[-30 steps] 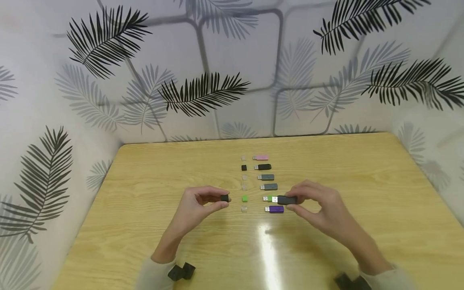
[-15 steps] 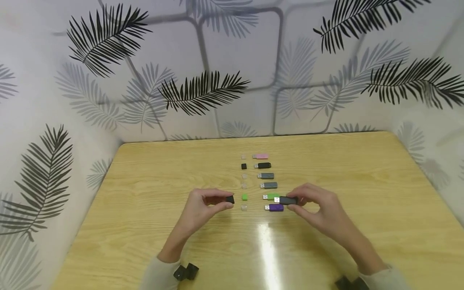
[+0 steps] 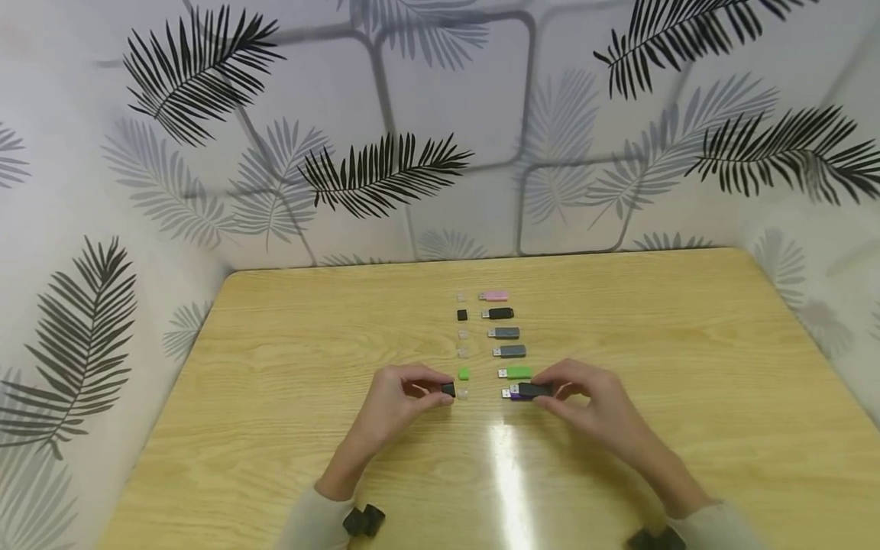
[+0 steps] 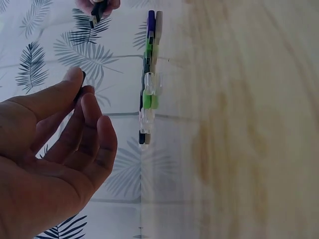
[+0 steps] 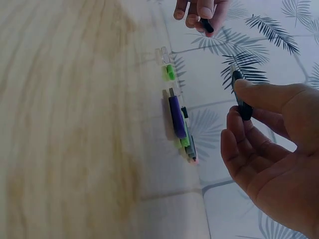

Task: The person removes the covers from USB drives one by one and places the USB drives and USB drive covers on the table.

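My left hand (image 3: 402, 401) pinches a small black cap (image 3: 448, 389) between thumb and forefinger, just left of the near clear cap (image 3: 463, 394). A black USB stick (image 3: 535, 389) is pinched in my right hand (image 3: 594, 397), its metal plug pointing left toward that cap. Both held pieces are off the table in the wrist views, and a gap lies between them. In the head view the black stick covers part of a purple USB stick (image 5: 176, 117) lying below it. A green USB stick (image 3: 516, 373) lies just beyond.
Farther back on the wooden table (image 3: 309, 321), two grey sticks (image 3: 509, 351), a black stick (image 3: 500, 313) and a pink stick (image 3: 496, 296) continue the column. To their left runs a column of caps, including a green cap (image 3: 464, 374) and a black cap (image 3: 462, 315). A patterned wall stands behind.
My left hand has moved right and nearer to me with the black cap. My right hand, with the black stick, has shifted left and nearer, from over the green stick to over the purple one.
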`<state>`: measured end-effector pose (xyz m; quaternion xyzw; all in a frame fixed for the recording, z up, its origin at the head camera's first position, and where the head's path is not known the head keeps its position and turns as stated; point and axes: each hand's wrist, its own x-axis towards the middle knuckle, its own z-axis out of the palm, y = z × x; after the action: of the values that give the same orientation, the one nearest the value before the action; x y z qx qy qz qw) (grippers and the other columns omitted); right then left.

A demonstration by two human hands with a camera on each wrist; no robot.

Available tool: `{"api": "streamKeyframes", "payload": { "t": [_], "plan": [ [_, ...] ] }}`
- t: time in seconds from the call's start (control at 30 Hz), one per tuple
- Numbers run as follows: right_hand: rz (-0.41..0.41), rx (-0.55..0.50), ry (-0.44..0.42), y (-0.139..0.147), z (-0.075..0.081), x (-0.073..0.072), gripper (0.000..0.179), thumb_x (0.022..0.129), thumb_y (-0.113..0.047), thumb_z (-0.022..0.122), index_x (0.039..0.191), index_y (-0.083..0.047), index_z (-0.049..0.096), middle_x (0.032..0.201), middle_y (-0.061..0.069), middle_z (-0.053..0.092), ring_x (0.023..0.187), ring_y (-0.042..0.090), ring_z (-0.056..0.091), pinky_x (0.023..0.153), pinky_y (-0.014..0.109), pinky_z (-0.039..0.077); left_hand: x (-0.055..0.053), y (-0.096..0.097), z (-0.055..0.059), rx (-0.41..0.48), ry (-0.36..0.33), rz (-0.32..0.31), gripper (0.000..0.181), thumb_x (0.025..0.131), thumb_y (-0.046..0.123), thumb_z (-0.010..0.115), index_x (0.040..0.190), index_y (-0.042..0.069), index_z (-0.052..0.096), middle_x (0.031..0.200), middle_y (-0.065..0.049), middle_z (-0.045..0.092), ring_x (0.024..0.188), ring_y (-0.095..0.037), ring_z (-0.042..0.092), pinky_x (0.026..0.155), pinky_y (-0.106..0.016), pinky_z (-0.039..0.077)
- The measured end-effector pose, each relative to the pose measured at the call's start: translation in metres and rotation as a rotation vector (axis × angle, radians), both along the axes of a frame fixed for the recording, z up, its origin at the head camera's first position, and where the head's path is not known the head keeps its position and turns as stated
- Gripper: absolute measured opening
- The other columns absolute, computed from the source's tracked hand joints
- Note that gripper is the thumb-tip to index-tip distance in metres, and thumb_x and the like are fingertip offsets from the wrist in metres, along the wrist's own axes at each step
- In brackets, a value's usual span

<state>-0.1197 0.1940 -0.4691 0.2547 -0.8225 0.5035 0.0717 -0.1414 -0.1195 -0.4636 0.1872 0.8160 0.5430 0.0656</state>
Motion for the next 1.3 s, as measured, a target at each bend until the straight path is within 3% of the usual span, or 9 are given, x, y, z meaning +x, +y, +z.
{"api": "streamKeyframes", "payload": {
  "t": [0.17, 0.37, 0.5, 0.7, 0.93, 1.17, 1.3],
  "plan": [
    [-0.011, 0.036, -0.101, -0.001, -0.007, 0.002, 0.032, 0.080, 0.008, 0.082, 0.105, -0.010, 0.076, 0.100, -0.002, 0.074, 0.081, 0.012, 0.068, 0.072, 0.030, 0.061, 0.002, 0.005, -0.001, -0.048, -0.026, 0.002, 0.017, 0.084, 0.009, 0.086, 0.100, 0.006, 0.081, 0.095, -0.001, 0.077, 0.080, -0.013, 0.070, 0.070, -0.026, 0.059],
    [0.007, 0.109, -0.220, -0.003, -0.014, 0.010, 0.022, 0.086, -0.003, 0.082, 0.106, -0.010, 0.076, 0.100, -0.001, 0.073, 0.082, 0.010, 0.066, 0.075, 0.028, 0.060, 0.008, 0.009, -0.006, -0.086, -0.084, -0.074, 0.015, 0.085, 0.008, 0.085, 0.099, 0.005, 0.081, 0.090, -0.002, 0.077, 0.078, -0.010, 0.072, 0.070, -0.024, 0.059],
    [-0.002, 0.146, -0.242, -0.005, -0.015, 0.011, 0.020, 0.086, -0.009, 0.083, 0.105, -0.012, 0.076, 0.098, -0.003, 0.072, 0.081, 0.010, 0.065, 0.074, 0.027, 0.060, 0.009, 0.012, -0.008, -0.129, -0.093, -0.107, 0.014, 0.085, 0.009, 0.084, 0.099, 0.006, 0.081, 0.091, 0.000, 0.077, 0.079, -0.010, 0.070, 0.069, -0.024, 0.058],
    [-0.022, 0.217, -0.298, -0.008, -0.014, 0.010, 0.020, 0.085, -0.014, 0.084, 0.103, -0.015, 0.076, 0.095, -0.006, 0.069, 0.082, 0.010, 0.061, 0.073, 0.026, 0.055, 0.007, 0.016, -0.010, -0.189, -0.095, -0.098, 0.015, 0.083, 0.006, 0.086, 0.097, 0.006, 0.081, 0.086, 0.004, 0.073, 0.074, -0.011, 0.064, 0.066, -0.023, 0.055],
    [-0.058, 0.298, -0.291, -0.011, -0.015, 0.009, 0.018, 0.085, -0.017, 0.085, 0.101, -0.019, 0.077, 0.098, -0.008, 0.068, 0.087, 0.011, 0.059, 0.078, 0.029, 0.053, 0.007, 0.025, -0.011, -0.264, -0.061, -0.061, 0.014, 0.081, 0.005, 0.087, 0.094, 0.006, 0.080, 0.082, 0.004, 0.070, 0.070, -0.009, 0.062, 0.063, -0.022, 0.053],
    [-0.068, 0.329, -0.287, -0.016, -0.013, 0.007, 0.018, 0.084, -0.013, 0.085, 0.100, -0.017, 0.077, 0.093, -0.006, 0.063, 0.079, 0.011, 0.055, 0.068, 0.024, 0.051, 0.009, 0.032, -0.005, -0.394, -0.024, -0.018, 0.015, 0.080, 0.006, 0.088, 0.092, 0.008, 0.080, 0.082, 0.004, 0.067, 0.070, -0.006, 0.057, 0.062, -0.022, 0.050],
    [-0.068, 0.339, -0.284, -0.016, -0.011, 0.006, 0.019, 0.083, -0.012, 0.085, 0.099, -0.017, 0.077, 0.093, -0.006, 0.063, 0.078, 0.011, 0.055, 0.067, 0.024, 0.050, 0.009, 0.033, -0.005, -0.413, -0.010, -0.007, 0.015, 0.080, 0.006, 0.088, 0.092, 0.009, 0.080, 0.083, 0.005, 0.068, 0.069, -0.005, 0.056, 0.062, -0.022, 0.050]
  ]
}}
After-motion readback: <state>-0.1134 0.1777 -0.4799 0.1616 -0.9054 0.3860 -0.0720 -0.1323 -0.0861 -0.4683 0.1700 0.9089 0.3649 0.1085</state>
